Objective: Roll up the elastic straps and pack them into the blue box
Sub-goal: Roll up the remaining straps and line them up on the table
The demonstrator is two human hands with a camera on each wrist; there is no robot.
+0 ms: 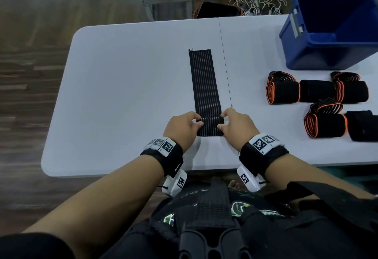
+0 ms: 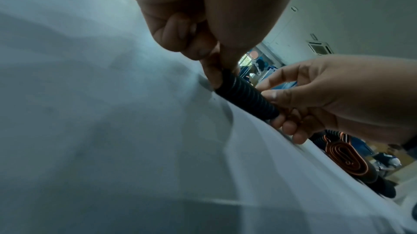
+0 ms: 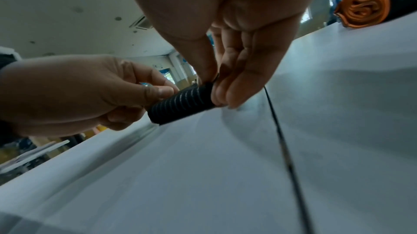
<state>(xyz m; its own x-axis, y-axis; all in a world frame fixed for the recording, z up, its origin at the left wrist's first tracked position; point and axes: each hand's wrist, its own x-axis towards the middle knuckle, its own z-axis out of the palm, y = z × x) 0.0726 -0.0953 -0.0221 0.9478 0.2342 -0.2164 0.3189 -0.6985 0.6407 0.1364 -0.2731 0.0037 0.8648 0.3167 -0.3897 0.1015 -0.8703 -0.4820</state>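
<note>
A black elastic strap (image 1: 205,86) with thin pale stripes lies flat along the white table (image 1: 122,95), stretching away from me. Its near end is wound into a small roll (image 2: 247,98) (image 3: 182,103). My left hand (image 1: 184,126) pinches the roll's left end and my right hand (image 1: 235,124) pinches its right end, thumbs on top. The blue box (image 1: 331,31) stands at the far right of the table, and what I see of its inside holds nothing.
Several rolled black straps, some orange-edged (image 1: 283,91) (image 1: 325,124), lie in a group on the right, in front of the box. A seam (image 1: 225,64) runs down the table just right of the strap. Chairs and tangled cords stand beyond the far edge.
</note>
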